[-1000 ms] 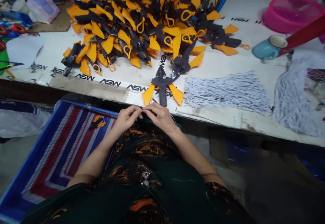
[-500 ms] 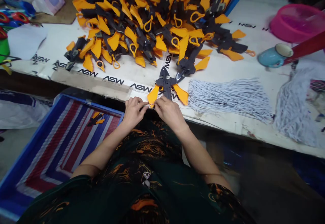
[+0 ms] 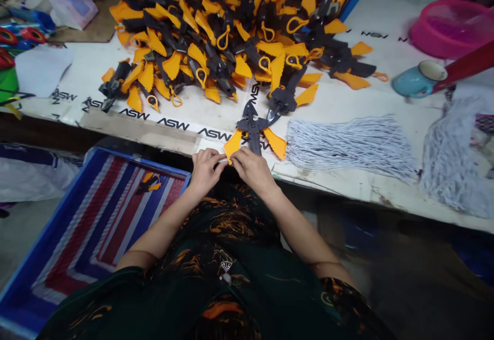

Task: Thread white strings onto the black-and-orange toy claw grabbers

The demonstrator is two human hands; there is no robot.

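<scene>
Left hand [image 3: 206,170] and right hand [image 3: 251,170], fingers bent at tip of orange wing [image 3: 232,143], surface's [image 3: 332,181] front edge; grips unclear. Apparently fine fingertip work; steadiness called for.

Cord bundle [image 3: 349,147] right of toy [image 3: 252,130]

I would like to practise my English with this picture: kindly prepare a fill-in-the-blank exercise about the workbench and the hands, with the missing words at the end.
1. The left hand and the right hand have their fingertips near the lower tip of an ____-coloured wing.
2. The bundle of pale strings lies on the person's ____ side of that winged piece.
3. The basin behind the light-blue mug is ____.

Missing words: orange; right; pink.
</scene>
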